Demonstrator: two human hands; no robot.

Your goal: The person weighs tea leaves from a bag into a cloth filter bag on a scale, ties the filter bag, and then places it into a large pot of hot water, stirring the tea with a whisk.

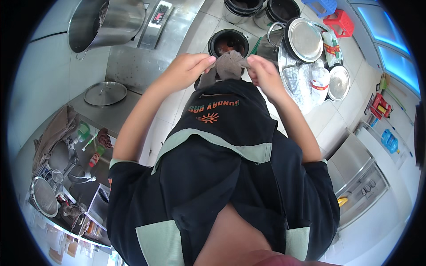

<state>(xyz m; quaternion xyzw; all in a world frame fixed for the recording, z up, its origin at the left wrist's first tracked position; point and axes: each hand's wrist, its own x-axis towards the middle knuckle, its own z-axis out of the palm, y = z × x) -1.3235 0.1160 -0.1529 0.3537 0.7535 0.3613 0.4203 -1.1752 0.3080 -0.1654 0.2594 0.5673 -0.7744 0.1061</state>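
A grey-brown cloth bundle (229, 68), rounded in the middle, hangs in front of me at about knee height in the picture. My left hand (195, 68) pinches one end of it between thumb and fingers. At the other side my right hand (265, 74) grips a twisted end, so the cloth is stretched between the two. Just beyond it is a round dark pot (211, 42) with reddish-brown contents, partly covered by the bundle. What the bundle contains cannot be seen.
On my right stands a metal tray (283, 69) with lidded pots and plastic bags. Two dark-rimmed buckets (283, 11) are on the tiled floor. A large steel pot (116, 21) tilts at upper left, above a steel counter with a round lid (106, 93) and a cluttered sink area (80, 186).
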